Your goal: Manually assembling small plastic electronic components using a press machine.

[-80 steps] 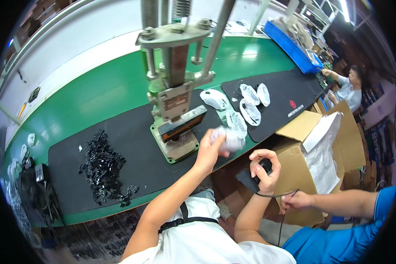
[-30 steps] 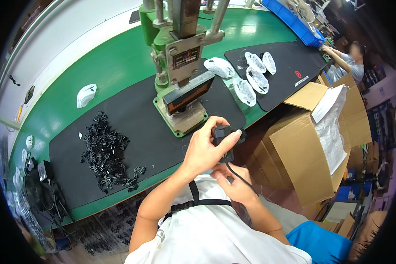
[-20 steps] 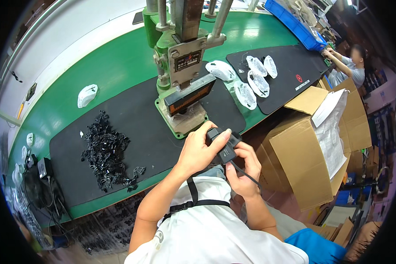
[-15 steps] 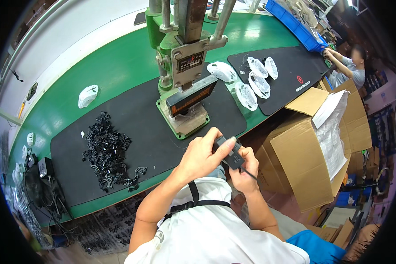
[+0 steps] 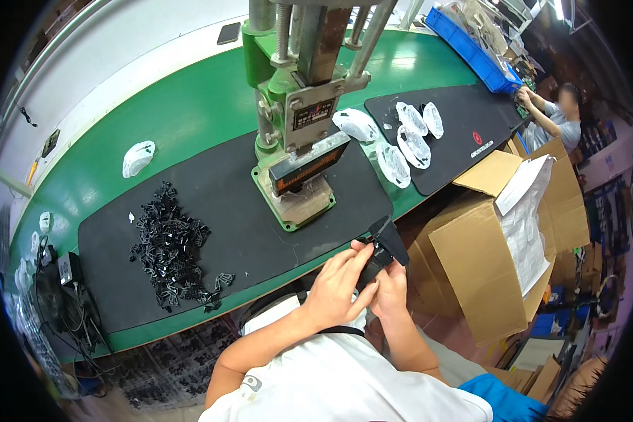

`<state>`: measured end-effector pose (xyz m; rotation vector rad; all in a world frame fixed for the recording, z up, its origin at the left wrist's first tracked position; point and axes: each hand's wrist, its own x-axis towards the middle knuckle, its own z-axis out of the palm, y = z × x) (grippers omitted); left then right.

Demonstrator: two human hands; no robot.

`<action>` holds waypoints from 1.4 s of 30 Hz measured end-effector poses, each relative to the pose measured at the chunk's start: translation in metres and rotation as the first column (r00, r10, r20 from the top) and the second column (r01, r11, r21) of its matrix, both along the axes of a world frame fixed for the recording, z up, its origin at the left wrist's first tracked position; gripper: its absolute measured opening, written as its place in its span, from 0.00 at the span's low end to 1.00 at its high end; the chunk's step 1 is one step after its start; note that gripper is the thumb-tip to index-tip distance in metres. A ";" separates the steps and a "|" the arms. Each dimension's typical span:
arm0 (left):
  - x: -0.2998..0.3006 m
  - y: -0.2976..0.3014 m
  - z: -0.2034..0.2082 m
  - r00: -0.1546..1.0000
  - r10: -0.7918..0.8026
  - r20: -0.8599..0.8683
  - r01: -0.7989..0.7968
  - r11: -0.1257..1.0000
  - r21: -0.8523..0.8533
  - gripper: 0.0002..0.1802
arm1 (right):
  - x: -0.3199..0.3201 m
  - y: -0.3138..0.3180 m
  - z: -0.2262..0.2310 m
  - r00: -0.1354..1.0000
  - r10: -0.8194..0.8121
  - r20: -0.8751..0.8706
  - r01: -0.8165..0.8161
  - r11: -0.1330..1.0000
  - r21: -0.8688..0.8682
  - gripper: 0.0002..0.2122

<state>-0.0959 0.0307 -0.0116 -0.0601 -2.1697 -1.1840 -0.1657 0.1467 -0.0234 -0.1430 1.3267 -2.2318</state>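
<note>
Just off the near edge of the bench, both my hands are closed around one black plastic device point(image 5: 388, 243) with a flared end pointing away from me. My left hand point(image 5: 339, 287) pinches its near left side with the fingertips. From the right and below, my right hand point(image 5: 391, 290) grips it, its fingers partly hidden behind the device. Beyond my hands, a green bench press point(image 5: 299, 158) stands on a black mat point(image 5: 260, 243), with its head low over the base plate. Left of the press, small black plastic parts point(image 5: 167, 246) lie in a loose pile.
Several white mouse-shaped shells point(image 5: 413, 146) lie right of the press, and another shell point(image 5: 138, 159) sits far left. An open cardboard box point(image 5: 471, 264) stands close on my right. A blue crate point(image 5: 471, 53) rests at the back right, near another person point(image 5: 559, 119). Black cables point(image 5: 70, 302) crowd the left end.
The device has been turned in my hands, so its flared end now shows instead of the flat, boxy face. My left hand has moved down toward me. The view has shifted slightly.
</note>
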 end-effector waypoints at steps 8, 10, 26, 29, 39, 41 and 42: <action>-0.018 0.002 0.012 0.968 -0.187 -0.168 0.181 0.982 -0.051 0.33 | -0.002 0.012 0.002 0.993 -0.068 -0.097 0.066 0.997 -0.028 0.15; -0.032 0.011 0.031 0.933 -0.238 -0.271 0.206 0.968 -0.141 0.31 | -0.002 0.024 -0.008 0.978 -0.011 -0.206 -0.040 0.970 -0.241 0.20; -0.058 0.009 0.047 0.976 -0.166 -0.139 0.169 0.986 0.012 0.25 | -0.062 0.009 0.050 0.787 -0.063 -0.613 0.000 0.995 -0.102 0.31; -0.056 0.010 0.046 0.976 -0.205 -0.069 0.209 0.976 0.057 0.22 | -0.072 0.006 0.049 0.808 -0.026 -0.589 -0.174 0.944 -0.281 0.32; -0.056 0.008 0.025 0.981 -0.155 -0.119 0.170 0.978 0.124 0.19 | -0.101 -0.027 0.049 0.807 0.264 -0.527 -0.328 0.944 -0.028 0.43; -0.053 0.011 0.029 0.978 -0.176 -0.111 0.190 0.973 0.133 0.19 | -0.101 -0.029 0.055 0.793 0.261 -0.550 -0.315 0.949 -0.002 0.44; -0.054 0.011 0.029 0.976 -0.160 -0.146 0.178 0.977 0.120 0.19 | -0.101 -0.029 0.058 0.778 0.258 -0.573 -0.299 0.954 0.022 0.45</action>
